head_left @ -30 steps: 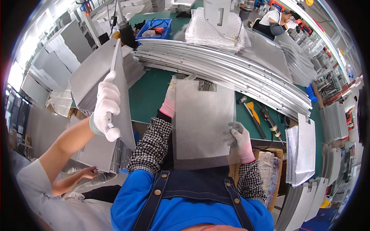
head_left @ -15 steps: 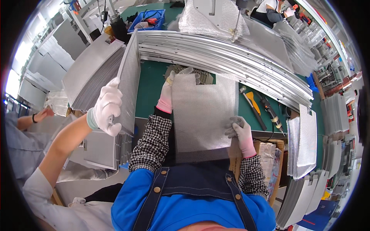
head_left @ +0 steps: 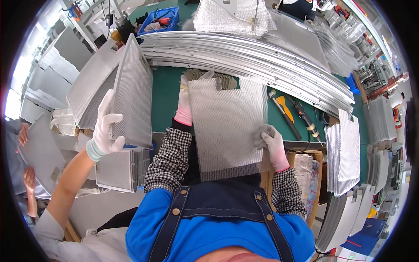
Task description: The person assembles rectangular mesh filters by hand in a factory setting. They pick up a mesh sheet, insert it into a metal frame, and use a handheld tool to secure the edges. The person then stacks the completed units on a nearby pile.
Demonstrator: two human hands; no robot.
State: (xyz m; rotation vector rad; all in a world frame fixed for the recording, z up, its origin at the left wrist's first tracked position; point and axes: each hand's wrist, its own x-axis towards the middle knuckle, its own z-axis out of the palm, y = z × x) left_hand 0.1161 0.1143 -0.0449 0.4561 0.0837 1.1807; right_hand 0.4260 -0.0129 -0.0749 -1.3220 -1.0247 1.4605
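A silvery mesh sheet (head_left: pixel 229 126) with a notch cut in its top edge is held in front of my body. My left hand (head_left: pixel 185 102), in a white and pink glove, grips its upper left edge, with some fingers behind the sheet. At the lower right edge, my right hand (head_left: pixel 271 144) pinches the sheet between curled fingers and thumb. Behind the sheet's top, a stack of small tan-grey pieces (head_left: pixel 227 81) lies partly hidden on the green table (head_left: pixel 165 87).
Long metal strips (head_left: pixel 244 54) span the table's back. A hammer (head_left: pixel 286 115), yellow-handled tool (head_left: pixel 283 107) and power screwdriver (head_left: pixel 305 120) lie right. A co-worker's gloved hand (head_left: pixel 104 131) is by a framed mesh panel (head_left: pixel 134 96) at left. Mesh sheets (head_left: pixel 348 153) stand far right.
The co-worker's hand has come off the framed panel and spread its fingers; the panel now leans differently. Another person at far left now holds a grey panel. My hands keep the mesh sheet.
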